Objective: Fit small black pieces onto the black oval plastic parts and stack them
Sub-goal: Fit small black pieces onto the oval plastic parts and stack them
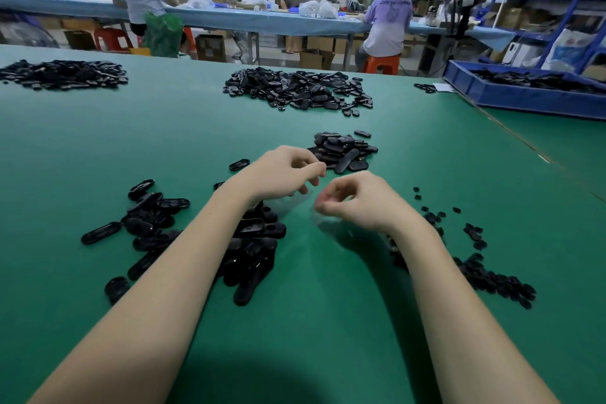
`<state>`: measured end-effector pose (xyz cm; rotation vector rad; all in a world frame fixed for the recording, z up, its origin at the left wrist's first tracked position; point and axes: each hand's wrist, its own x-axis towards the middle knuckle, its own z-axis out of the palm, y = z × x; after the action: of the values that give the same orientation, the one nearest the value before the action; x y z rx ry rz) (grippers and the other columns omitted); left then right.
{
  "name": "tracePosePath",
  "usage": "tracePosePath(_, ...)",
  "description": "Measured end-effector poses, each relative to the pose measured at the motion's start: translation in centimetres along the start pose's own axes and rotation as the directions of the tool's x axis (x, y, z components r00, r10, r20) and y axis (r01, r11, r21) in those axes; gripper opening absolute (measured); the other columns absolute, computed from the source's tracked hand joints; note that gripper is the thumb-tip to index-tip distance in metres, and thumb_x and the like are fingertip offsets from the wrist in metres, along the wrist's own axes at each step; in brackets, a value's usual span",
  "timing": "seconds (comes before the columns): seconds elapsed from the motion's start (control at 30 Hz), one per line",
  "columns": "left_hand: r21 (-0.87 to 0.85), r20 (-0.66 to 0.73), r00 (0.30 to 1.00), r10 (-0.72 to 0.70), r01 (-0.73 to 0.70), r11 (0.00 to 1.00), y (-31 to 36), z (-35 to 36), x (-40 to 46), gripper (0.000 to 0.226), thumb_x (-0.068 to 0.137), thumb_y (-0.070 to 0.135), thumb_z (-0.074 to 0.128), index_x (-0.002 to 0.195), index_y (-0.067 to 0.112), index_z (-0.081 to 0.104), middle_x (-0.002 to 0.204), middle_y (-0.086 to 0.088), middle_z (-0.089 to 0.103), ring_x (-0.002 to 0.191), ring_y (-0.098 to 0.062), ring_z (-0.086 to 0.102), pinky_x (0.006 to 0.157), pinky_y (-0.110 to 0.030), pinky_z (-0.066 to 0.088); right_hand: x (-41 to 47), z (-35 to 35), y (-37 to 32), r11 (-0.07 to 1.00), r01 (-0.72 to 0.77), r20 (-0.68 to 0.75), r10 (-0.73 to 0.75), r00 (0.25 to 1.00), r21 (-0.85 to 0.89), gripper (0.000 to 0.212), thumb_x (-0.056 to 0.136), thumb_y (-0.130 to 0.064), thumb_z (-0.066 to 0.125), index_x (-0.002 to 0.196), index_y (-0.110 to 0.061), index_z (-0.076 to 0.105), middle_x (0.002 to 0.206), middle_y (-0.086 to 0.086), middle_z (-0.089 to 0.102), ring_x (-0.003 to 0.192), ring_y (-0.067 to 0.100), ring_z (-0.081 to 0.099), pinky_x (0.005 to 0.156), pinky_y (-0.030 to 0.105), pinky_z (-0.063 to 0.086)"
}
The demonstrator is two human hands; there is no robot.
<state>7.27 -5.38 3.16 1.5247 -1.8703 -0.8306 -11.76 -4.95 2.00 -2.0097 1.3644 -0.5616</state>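
Low in the frame, both forearms reach up over the green desk [314, 321]. Under the left forearm, at lower left of centre, lies a loose heap of black oval parts [255, 239]; at lower right, beside the right forearm, lies a scatter of small black pieces [492, 279].

At centre, the left hand [282, 174] hovers with its fingers loosely curled and, as far as the blur allows, nothing in them. The right hand [357, 200] sits just beside it, fingertips drawn together as if pinching — whether a small piece is caught there I cannot tell, since motion smears that spot.

Just beyond the hands, right of centre, sits the stacked pile [342, 151] of oval parts, likely the finished ones. Farther up, a bigger heap [298, 90] spreads at upper centre, another heap [65, 74] at upper left, and a blue tray [524, 92] holds more at upper right.

The risks, as I judge them: the left forearm rests so close over the near heap that a sweep could drag ovals off toward the desk edge. A piece pinched this lightly could drop and vanish among identical black bits. The stacked pile looks untidy — one more part set carelessly could slide it apart and mix finished with unfinished.
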Motion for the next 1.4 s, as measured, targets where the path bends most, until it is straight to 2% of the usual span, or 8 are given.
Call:
tracePosePath(0.23, -0.056, -0.02, 0.999, -0.039, 0.037, 0.998, -0.9, -0.4, -0.2, 0.025, 0.1, 0.04, 0.052, 0.092, 0.026, 0.071, 0.087, 0.009, 0.075, 0.075, -0.009, 0.068, 0.077, -0.035, 0.057, 0.2, 4.0, -2.5, 0.986, 0.122, 0.134, -0.106, 0.985, -0.112, 0.014, 0.076, -0.043, 0.086, 0.087, -0.038, 0.078, 0.072, -0.02, 0.066, 0.061, -0.02, 0.05, 0.08, 0.025, 0.049)
tracePosePath(0.53, -0.068, 0.009, 0.999, -0.046, 0.047, 0.997, -0.4, 0.0, -0.8, 0.025, 0.102, 0.039, 0.051, 0.098, 0.023, 0.07, 0.092, 0.008, 0.076, 0.079, -0.012, 0.071, 0.08, -0.035, 0.056, -0.3, -0.1, -0.8, 1.0, 0.025, 0.13, -0.026, 0.991, 0.01, 0.007, 0.083, -0.026, 0.082, 0.085, -0.027, 0.075, 0.071, -0.011, 0.07, 0.057, 0.001, 0.056, 0.062, 0.02, 0.042)
tracePosePath(0.67, -0.226, 0.089, 0.995, -0.034, 0.053, 0.973, 0.3, 0.6, -0.9, 0.02, 0.101, 0.029, 0.056, 0.102, 0.019, 0.073, 0.101, -0.002, 0.076, 0.077, -0.009, 0.069, 0.074, -0.027, 0.055, -0.8, -2.3, 0.5, 0.994, -0.011, 0.095, 0.001, 0.996, 0.107, 0.006, 0.085, -0.026, 0.081, 0.089, -0.029, 0.078, 0.075, 0.001, 0.068, 0.061, 0.012, 0.047, 0.063, 0.026, 0.039)
tracePosePath(0.87, -0.374, 0.209, 0.978, 0.027, 0.054, 0.926, 0.9, 2.1, -1.0, 0.017, 0.092, 0.012, 0.073, 0.108, 0.016, 0.073, 0.099, -0.004, 0.078, 0.083, -0.006, 0.071, 0.073, -0.017, 0.054, -1.8, -4.6, 1.5, 0.977, -0.087, 0.039, 0.081, 0.996, 0.195, 0.01, 0.083, -0.027, 0.084, 0.091, -0.024, 0.079, 0.079, -0.001, 0.072, 0.058, 0.01, 0.045, 0.051, 0.014, 0.037)
tracePosePath(0.93, -0.38, 0.224, 0.974, 0.017, 0.071, 0.922, 1.1, 2.4, -1.1, 0.021, 0.089, 0.008, 0.075, 0.109, 0.015, 0.071, 0.099, -0.006, 0.078, 0.078, -0.009, 0.071, 0.073, -0.016, 0.054, -1.9, -5.2, 1.5, 0.98, -0.135, 0.029, 0.132, 0.991, 0.147, 0.013, 0.082, -0.031, 0.084, 0.091, -0.025, 0.079, 0.075, -0.005, 0.071, 0.06, 0.011, 0.048, 0.055, 0.019, 0.038)
tracePosePath(1.13, -0.362, 0.184, 0.982, -0.039, 0.104, 0.926, 1.2, 3.2, -1.0, 0.023, 0.087, 0.008, 0.076, 0.109, 0.014, 0.071, 0.101, -0.006, 0.078, 0.08, -0.016, 0.071, 0.086, -0.028, 0.057, -2.1, -6.9, 2.5, 0.895, -0.315, 0.006, 0.334, 0.943, -0.316, 0.009, 0.072, -0.039, 0.087, 0.072, -0.035, 0.079, 0.08, -0.012, 0.074, 0.083, 0.01, 0.066, 0.073, 0.027, 0.05)
tracePosePath(1.23, -0.327, 0.173, 0.984, -0.04, 0.096, 0.94, 1.2, 3.3, -1.1, 0.022, 0.09, 0.001, 0.069, 0.107, 0.014, 0.07, 0.099, -0.007, 0.078, 0.073, -0.01, 0.071, 0.074, -0.016, 0.053, -2.4, -6.7, 2.5, 0.858, -0.356, 0.034, 0.396, 0.918, -0.371, 0.014, 0.062, -0.043, 0.09, 0.067, -0.042, 0.078, 0.08, -0.014, 0.074, 0.085, 0.009, 0.068, 0.079, 0.029, 0.056)
tracePosePath(1.4, -0.352, 0.164, 0.985, -0.057, 0.113, 0.929, 1.4, 3.7, -1.3, 0.023, 0.09, -0.006, 0.063, 0.1, 0.013, 0.07, 0.091, -0.004, 0.077, 0.072, -0.011, 0.071, 0.076, -0.019, 0.054, -2.3, -6.2, 2.3, 0.831, -0.391, 0.038, 0.441, 0.897, -0.396, 0.016, 0.058, -0.045, 0.09, 0.067, -0.044, 0.078, 0.084, -0.013, 0.076, 0.09, 0.014, 0.071, 0.088, 0.037, 0.06)
